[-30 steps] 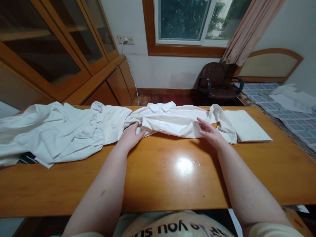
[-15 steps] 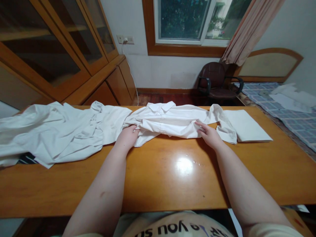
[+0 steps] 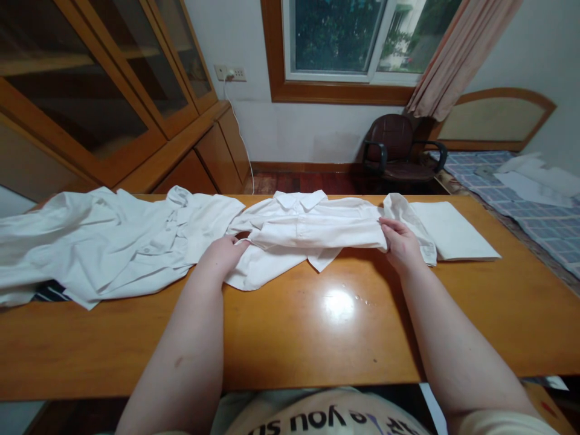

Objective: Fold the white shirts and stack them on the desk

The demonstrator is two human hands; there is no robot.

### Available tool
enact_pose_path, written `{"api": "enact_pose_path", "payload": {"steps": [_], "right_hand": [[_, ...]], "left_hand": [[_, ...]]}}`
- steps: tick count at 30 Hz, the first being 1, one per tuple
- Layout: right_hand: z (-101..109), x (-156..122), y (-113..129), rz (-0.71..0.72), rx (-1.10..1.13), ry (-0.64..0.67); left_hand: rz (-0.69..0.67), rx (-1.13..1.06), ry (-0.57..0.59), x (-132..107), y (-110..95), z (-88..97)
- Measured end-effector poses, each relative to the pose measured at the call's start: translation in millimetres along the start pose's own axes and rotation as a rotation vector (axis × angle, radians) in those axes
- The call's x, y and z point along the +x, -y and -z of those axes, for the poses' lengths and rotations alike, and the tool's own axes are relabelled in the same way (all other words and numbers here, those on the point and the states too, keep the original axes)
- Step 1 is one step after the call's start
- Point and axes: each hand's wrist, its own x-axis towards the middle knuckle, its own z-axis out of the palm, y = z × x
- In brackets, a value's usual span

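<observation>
A white collared shirt (image 3: 312, 229) lies across the far part of the wooden table, its collar toward the window and its near part doubled over. With its fingers closed, my left hand (image 3: 226, 251) pinches the fabric at the shirt's left side. At the right side my right hand (image 3: 401, 241) grips the edge of the doubled layer, thumb on top. One sleeve lies beyond my right hand, and a loose flap of cloth spreads on the table below the fold near my left hand.
Crumpled white shirts (image 3: 113, 241) lie on the left of the table (image 3: 317, 338), with dark striped cloth under them. A folded white cloth (image 3: 457, 229) rests at the right. Behind are a brown armchair (image 3: 399, 151), a glass-door cabinet (image 3: 136, 90) and a bed (image 3: 521, 193).
Both hands have moved apart, the right one outward and the left slightly outward and down. The shirt's fold is pulled straighter, and more cloth spreads below it.
</observation>
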Motion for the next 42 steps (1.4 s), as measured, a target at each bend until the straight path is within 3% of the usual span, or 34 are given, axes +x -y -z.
{"api": "enact_pose_path", "payload": {"steps": [3,8,13,16,20,22,24,27,29,32,36,42], "right_hand": [[2.8,-2.6,5.1,0.018,-0.081,0.084],[-3.0,-9.4,9.2,0.128,-0.372,0.385],[-8.7,-10.7,1.6,0.295,-0.604,0.519],[-6.2,-9.8,-0.5,0.262,-0.695,0.486],[-2.0,-7.9,2.1,0.155,-0.807,0.255],[-1.5,-6.8,3.9,0.089,-0.865,0.160],[-1.9,-6.0,5.2,0.038,-0.880,0.129],[-4.1,-6.0,5.4,0.019,-0.855,0.221],[-6.1,-6.5,4.6,0.075,-0.837,0.352],[-8.7,-6.7,3.1,0.204,-0.832,0.496],[-7.9,-5.4,1.2,0.206,-0.827,0.423],[-5.8,-6.0,-1.1,0.046,-0.486,0.256]], "left_hand": [[-0.068,0.041,0.001,-4.1,-2.2,-0.2],[-0.311,0.039,-0.020,-7.9,-7.7,-12.5],[-0.285,-0.028,-0.110,-6.4,-11.8,-22.6],[-0.292,-0.102,-0.111,-3.3,-13.6,-20.3],[-0.289,-0.084,-0.096,-1.4,-15.3,-16.4],[-0.274,-0.102,-0.191,-3.1,-16.6,-16.4],[-0.260,-0.160,-0.360,-6.5,-19.1,-16.3],[-0.322,-0.193,-0.522,-13.6,-25.3,-14.2],[-0.437,-0.142,-0.463,-17.9,-30.0,-12.7],[-0.537,-0.038,-0.243,-20.5,-34.5,-15.4],[-0.468,0.048,0.002,-14.4,-31.9,-28.1],[-0.411,0.082,0.034,-1.1,-23.9,-38.0]]}}
